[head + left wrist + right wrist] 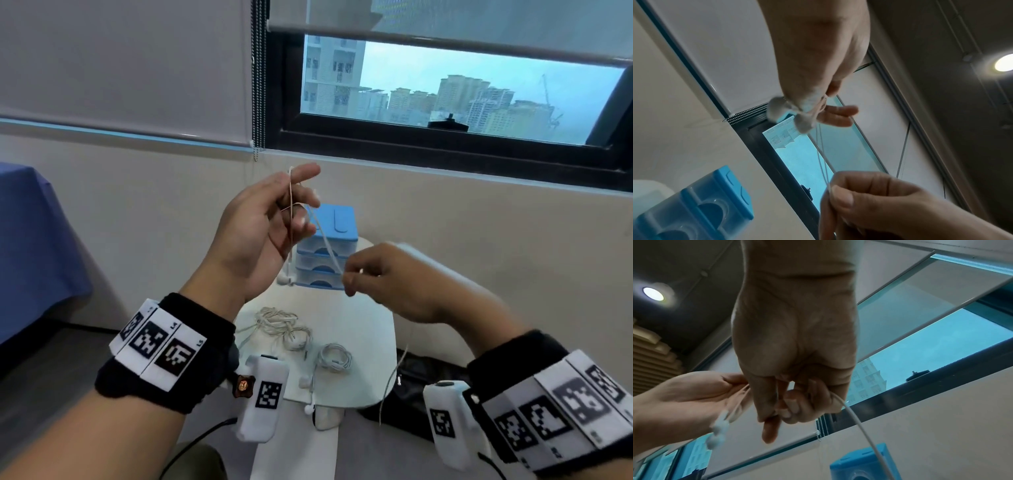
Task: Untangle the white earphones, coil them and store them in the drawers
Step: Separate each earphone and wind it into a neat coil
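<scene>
A white earphone cable [327, 245] stretches in the air between my two hands. My raised left hand [301, 202] holds it looped over curled fingers. The two earbuds [285, 279] dangle below the palm and show in the left wrist view as blurred earbuds [789, 113]. Lower and to the right, my right hand [347, 277] pinches the cable between thumb and fingers. The cable's loose tail [394, 373] hangs below that hand. The blue set of drawers [327, 255] stands behind the hands on the white table, all drawers shut.
On the small white table [370, 342] lie a tangled earphone bundle [279, 325], a coiled pair [334, 356] and one loose pair [309, 394] near the front edge. A black bag [411, 394] sits on the floor to the right. A blue-covered surface [30, 246] is at the left.
</scene>
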Demonstrator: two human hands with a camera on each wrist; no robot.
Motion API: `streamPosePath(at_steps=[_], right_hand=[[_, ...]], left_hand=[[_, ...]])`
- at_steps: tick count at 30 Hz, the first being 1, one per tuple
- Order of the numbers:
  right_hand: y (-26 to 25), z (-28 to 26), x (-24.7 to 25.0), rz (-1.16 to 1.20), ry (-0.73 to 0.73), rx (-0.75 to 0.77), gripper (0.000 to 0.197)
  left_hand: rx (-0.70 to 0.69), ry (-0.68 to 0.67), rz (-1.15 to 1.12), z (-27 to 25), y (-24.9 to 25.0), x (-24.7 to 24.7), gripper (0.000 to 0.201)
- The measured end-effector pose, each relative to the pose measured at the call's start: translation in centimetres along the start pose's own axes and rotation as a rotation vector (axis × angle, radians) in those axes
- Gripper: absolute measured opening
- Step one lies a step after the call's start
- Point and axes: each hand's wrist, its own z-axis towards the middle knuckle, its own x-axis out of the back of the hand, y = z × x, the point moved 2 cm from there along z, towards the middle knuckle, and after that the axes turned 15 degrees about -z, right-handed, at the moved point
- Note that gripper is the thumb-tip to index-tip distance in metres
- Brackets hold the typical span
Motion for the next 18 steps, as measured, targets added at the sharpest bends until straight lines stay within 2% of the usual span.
streamPosePath(at_steps=[4, 6, 9, 11, 14, 18], right_hand=[[-1.7, -0.4, 0.1, -0.009, -0.083, 0.073, 0.024], [-2.7, -0.7, 0.9, -0.019, -0.098, 0.148, 0.021], [-3.3, -1.0, 3.6, 0.115, 0.057, 0.221, 0.021], [-2.1, -0.9, 5.2, 0.11, 0.2, 0.166, 0.02], [0.5, -0.5, 5.8, 0.147, 0.308, 0.087, 0.019], [2.3, 0.6, 3.3, 0.395, 0.33, -0.036, 0.031]], left_hand=[[0.0, 0.079, 0.019, 0.6, -0.7, 0.5, 0.034], [0.001, 0.087, 0.102, 0.7, -1.2, 0.6, 0.031], [0.037, 0.006, 0.299, 0.2, -2.0, 0.7, 0.032], [0.086, -0.128, 0.384, -0.5, -2.0, 0.3, 0.035], [0.175, -0.276, 0.409, -1.7, -2.3, -0.6, 0.042], [0.191, -0.241, 0.133, -1.6, -3.1, -1.3, 0.038]])
